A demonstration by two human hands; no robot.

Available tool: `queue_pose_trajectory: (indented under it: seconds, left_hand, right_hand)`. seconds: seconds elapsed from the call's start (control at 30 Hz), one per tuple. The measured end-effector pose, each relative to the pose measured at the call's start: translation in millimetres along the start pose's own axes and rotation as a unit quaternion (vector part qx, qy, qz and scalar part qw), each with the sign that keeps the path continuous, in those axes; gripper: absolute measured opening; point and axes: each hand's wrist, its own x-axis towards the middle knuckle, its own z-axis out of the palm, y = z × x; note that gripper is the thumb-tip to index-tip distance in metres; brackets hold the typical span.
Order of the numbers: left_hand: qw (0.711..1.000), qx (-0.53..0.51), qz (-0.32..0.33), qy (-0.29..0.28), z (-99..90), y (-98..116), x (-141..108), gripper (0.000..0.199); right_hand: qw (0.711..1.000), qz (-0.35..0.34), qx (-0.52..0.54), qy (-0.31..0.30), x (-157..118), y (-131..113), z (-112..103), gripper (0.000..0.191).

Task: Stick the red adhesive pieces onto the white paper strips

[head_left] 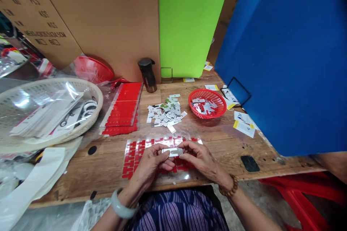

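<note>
Between my two hands is a small silver metal plate with a hole in it. My left hand pinches its left end, and my right hand grips the right end with thumb and fingers. Beneath them lies a clear sheet with red cut-out stickers, partly hidden by my hands. Just beyond is a loose pile of similar metal plates. To its right stands a red plastic basket with more plates inside, some showing red.
Stacked red sheets and a dark tumbler stand behind on the left. A cream basket under clear plastic holds printed cards. Large green and blue panels rise at the back and right; printed cards lie beside the blue one.
</note>
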Motion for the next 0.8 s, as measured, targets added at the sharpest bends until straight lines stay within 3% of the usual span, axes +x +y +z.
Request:
queue_pose_trajectory:
  seconds: [0.33, 0.47, 0.57, 0.8]
  left_hand:
    - [0.999, 0.006, -0.034, 0.011, -0.1, -11.5, 2.8, 0.021]
    - [0.998, -0.014, -0.033, 0.054, -1.5, -16.3, 11.4, 0.011]
    - [0.996, -0.028, -0.041, 0.074, -3.9, -20.9, 17.9, 0.011]
    - [0.997, -0.028, -0.011, 0.076, 5.8, -32.0, 30.6, 0.011]
  right_hand:
    - [0.999, 0.024, 0.028, -0.008, -3.2, 11.2, 5.6, 0.023]
    - [0.991, 0.084, 0.063, 0.080, -7.2, 22.9, -5.8, 0.038]
    - [0.978, 0.116, -0.026, 0.171, -18.2, 27.0, -17.2, 0.019]
    - [0.970, 0.033, -0.184, 0.156, -36.2, 36.2, -10.3, 0.015]
